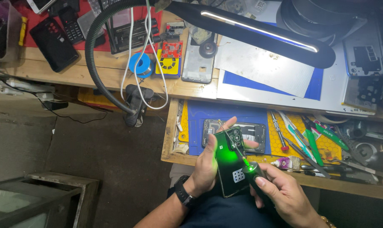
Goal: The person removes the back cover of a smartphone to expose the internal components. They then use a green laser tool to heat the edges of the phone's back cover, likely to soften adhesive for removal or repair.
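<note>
your left hand (208,164) cradles a dark phone (230,166), back side up, fingers wrapped round its left edge and the thumb side under it. the phone sits over your lap, just in front of the table (170,139) edge, tilted slightly away from you. camera cluster at the upper end; a pale sticker near the lower middle.

your right hand (280,192) is clamped round a black powered driver (257,177), its thin bit (238,148) angled up toward the camera cluster. the driver throws a green glow across the phone's back. index finger rests on top of the driver body.

on the table just beyond the phone: a blue work mat (233,114) with an opened phone frame (252,134) lying flat on it. to the right, a yellow honeycomb mat (301,139) carrying a red-tipped screwdriver (279,136), green-handled tweezers (311,145) and other small tools. a black lamp (259,31) on a flexible neck arches over the upper shelf.

handling judgement: the phone looks light, stiff and thin, with a glossy back likely to be slippery and to crack or scratch. hold by the long edges, as now, not by the back panel. keep the bit square, since a slip would probably mark the lens area.
</note>
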`<state>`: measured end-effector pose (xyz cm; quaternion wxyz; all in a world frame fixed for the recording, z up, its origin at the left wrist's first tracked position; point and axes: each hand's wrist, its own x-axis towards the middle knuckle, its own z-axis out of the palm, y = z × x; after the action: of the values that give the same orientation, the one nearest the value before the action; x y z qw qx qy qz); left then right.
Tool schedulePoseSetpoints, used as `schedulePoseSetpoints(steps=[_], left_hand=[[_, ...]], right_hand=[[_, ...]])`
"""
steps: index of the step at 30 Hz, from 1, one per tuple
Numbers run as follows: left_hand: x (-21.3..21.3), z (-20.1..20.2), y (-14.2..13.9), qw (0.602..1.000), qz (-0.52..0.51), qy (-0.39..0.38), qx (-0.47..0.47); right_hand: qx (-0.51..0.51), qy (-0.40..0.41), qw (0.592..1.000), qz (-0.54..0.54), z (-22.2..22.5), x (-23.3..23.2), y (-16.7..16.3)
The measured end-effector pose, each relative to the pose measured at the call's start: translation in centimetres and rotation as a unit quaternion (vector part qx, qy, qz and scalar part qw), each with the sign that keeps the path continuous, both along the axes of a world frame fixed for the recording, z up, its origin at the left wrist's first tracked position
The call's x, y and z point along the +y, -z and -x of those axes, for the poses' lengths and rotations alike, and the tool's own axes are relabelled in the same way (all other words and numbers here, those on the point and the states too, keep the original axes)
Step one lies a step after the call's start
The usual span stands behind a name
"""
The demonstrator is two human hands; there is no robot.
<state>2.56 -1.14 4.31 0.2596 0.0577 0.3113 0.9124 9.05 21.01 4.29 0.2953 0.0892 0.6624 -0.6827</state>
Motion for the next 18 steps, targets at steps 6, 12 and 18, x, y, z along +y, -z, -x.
schedulePoseSetpoints(steps=[6,12,18], left_hand=[[0.23,0.74,0.13,0.998,-0.026,-0.002,-0.058],[0.64,0.80,0.55,0.992,-0.078,-0.015,-0.102],[0.85,0.60,0.80,0.989,-0.103,-0.026,-0.102]], right_hand=[[0.020,-0.037,0.997,-0.059,-0.07,-0.02,-0.44],[0.028,-0.042,0.992,-0.112,-0.09,-0.58,-0.93],[0.014,-0.032,0.993,-0.112,-0.23,-0.77,-0.79]])
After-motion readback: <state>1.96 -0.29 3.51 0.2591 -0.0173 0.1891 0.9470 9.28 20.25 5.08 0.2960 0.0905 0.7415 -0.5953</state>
